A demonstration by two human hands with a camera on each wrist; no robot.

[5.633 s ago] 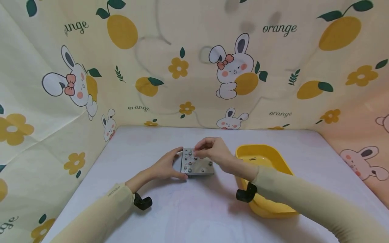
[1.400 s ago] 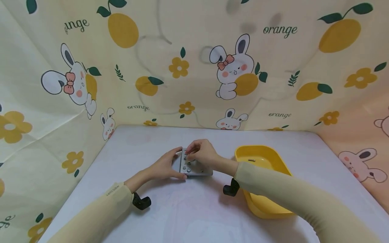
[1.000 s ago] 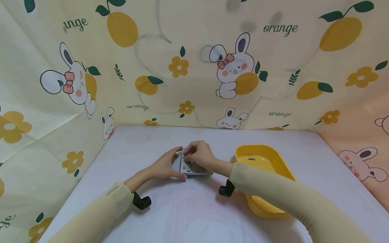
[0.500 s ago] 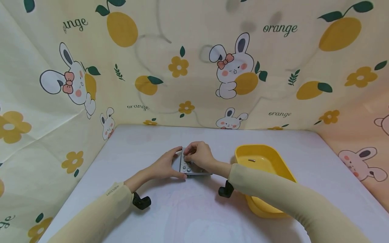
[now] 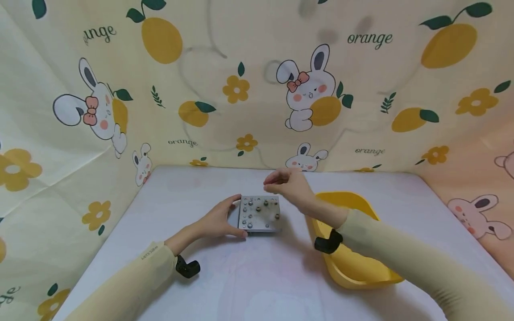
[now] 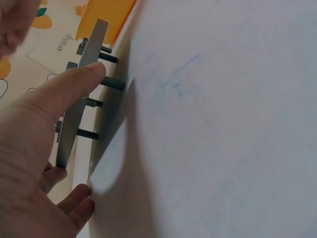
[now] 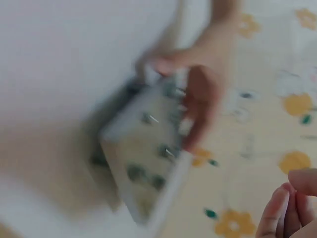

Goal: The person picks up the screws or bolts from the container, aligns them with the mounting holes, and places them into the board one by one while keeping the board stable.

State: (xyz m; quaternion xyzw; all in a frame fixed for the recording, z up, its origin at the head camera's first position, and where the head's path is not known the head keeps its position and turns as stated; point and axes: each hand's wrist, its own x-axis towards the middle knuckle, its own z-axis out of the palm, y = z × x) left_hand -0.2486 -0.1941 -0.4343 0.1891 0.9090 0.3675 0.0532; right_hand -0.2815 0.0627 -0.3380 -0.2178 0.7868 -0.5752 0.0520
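Note:
My left hand (image 5: pixel 221 219) grips a grey metal plate (image 5: pixel 260 214) at its left side, thumb on the near edge and fingers by the far edge. Several bolts (image 5: pixel 258 208) of different sizes stand in the plate, and their threaded shanks (image 6: pixel 113 83) stick out below it in the left wrist view. The right hand (image 5: pixel 291 186) hovers above and right of the plate, apart from it. Its fingers are loosely bent, thumb close to the fingertips, with nothing visible between them. In the right wrist view the plate is blurred, and the right fingertips (image 7: pixel 280 206) show at the lower right.
A yellow tray (image 5: pixel 341 272) stands on the white-covered table (image 5: pixel 265 276) right of the plate. The right forearm (image 5: pixel 325 213) crosses over it and hides part of its inside. A patterned cloth (image 5: pixel 249 116) with oranges and rabbits hangs behind and at the sides.
My right hand has lifted off the plate and moved up and right, uncovering the bolts. The screw seen in the tray earlier is now hidden behind the right arm. The left hand keeps its hold.

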